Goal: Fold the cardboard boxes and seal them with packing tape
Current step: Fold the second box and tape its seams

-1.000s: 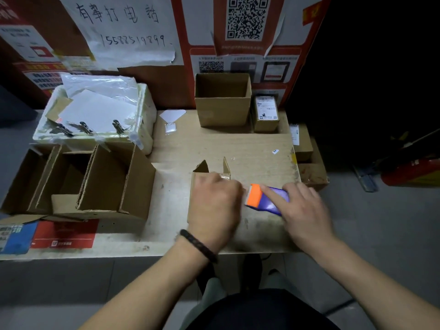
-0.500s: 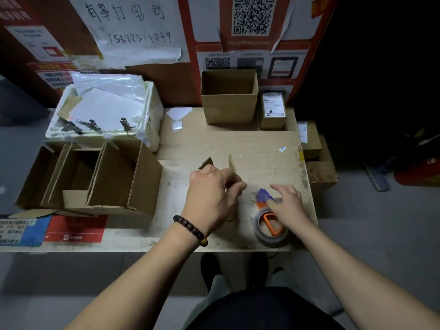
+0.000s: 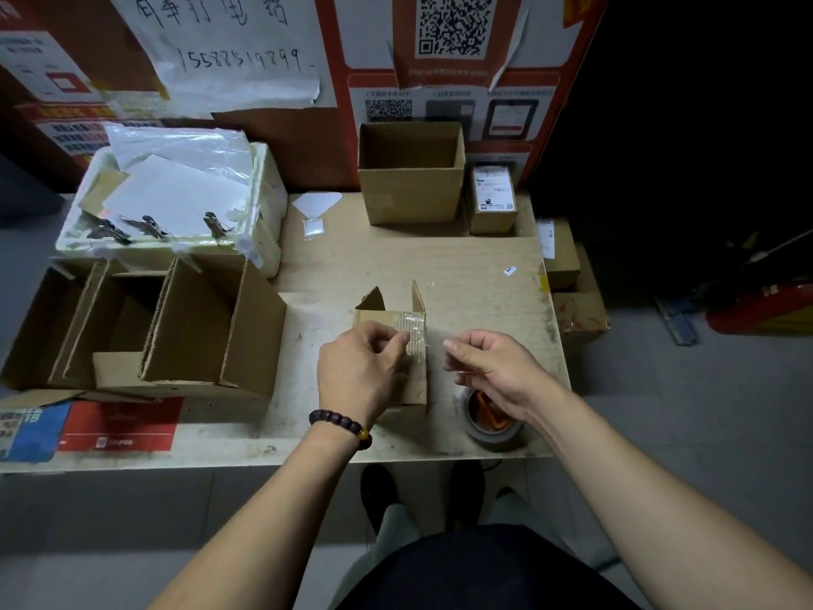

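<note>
Small box on desk: light, thin card, dents easily; hold by edges; left hand grip pinching its taped face; right hand grip curled, contents unclear.

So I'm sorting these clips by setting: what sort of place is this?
Probably a parcel pickup or shipping counter: QR-code posters on the wall, a labelled parcel, empty cardboard boxes, and a tape roll.

Small cardboard box on the table, clear tape across its near face. Left hand resting against it, right hand curled just beside. Tape dispenser under the right wrist.
</note>
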